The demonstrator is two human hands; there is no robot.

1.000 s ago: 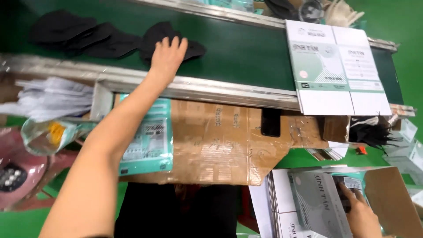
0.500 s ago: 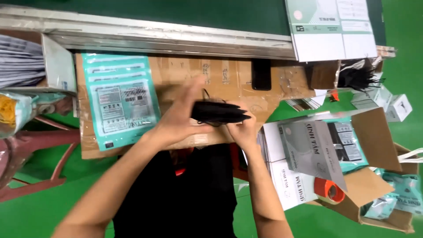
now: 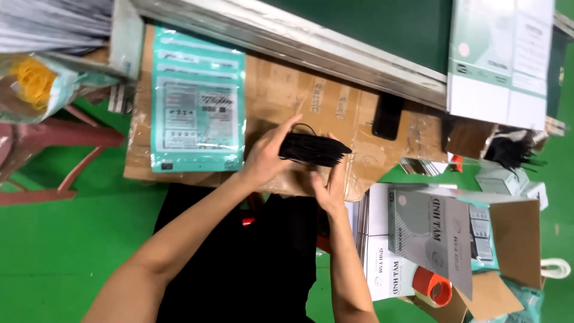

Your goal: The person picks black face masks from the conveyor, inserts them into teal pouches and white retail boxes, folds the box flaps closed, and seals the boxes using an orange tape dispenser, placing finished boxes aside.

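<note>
A stack of black face masks (image 3: 314,149) is gripped between left hand (image 3: 269,158) and right hand (image 3: 330,185), its long axis held crosswise above the cardboard sheet (image 3: 287,96).

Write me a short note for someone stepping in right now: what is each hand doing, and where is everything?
Left hand: grip shut on one end of the stack of black masks.
Right hand: steadies the stack's other end from below.
The stack is held just above the cardboard sheet.
Teal pouch lies flat on the cardboard, left of the hands.
Done: masks gathered into one bundle.
Left: the bundle is in no pouch or box yet.
</note>
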